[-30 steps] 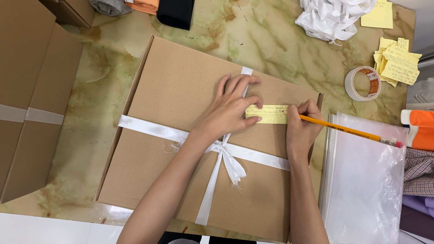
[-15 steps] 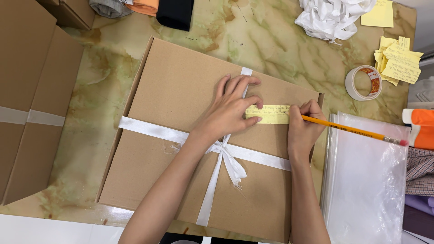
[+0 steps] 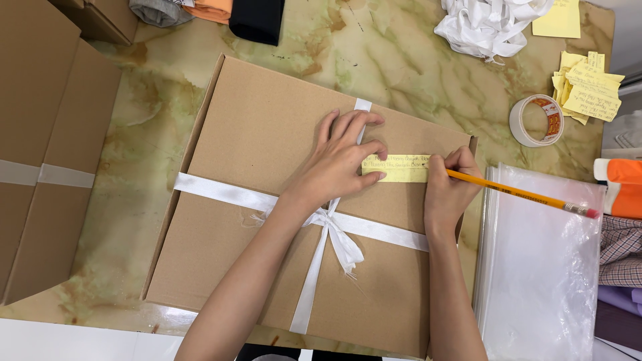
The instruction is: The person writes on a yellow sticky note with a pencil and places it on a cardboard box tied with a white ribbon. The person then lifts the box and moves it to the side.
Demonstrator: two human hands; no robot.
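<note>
I am pinning the yellow note (image 3: 396,168) flat on the cardboard box (image 3: 267,154) with my left hand (image 3: 341,160), fingers spread open, while my right hand (image 3: 449,187), fingers closed around the pencil (image 3: 521,194), is writing; keeping pressure light should avoid tearing.

Yellow note (image 3: 396,168) pinned flat on ribboned cardboard box (image 3: 267,147) by left hand (image 3: 341,160); pencil (image 3: 521,195) gripped in right hand (image 3: 449,187), tip on note.
</note>
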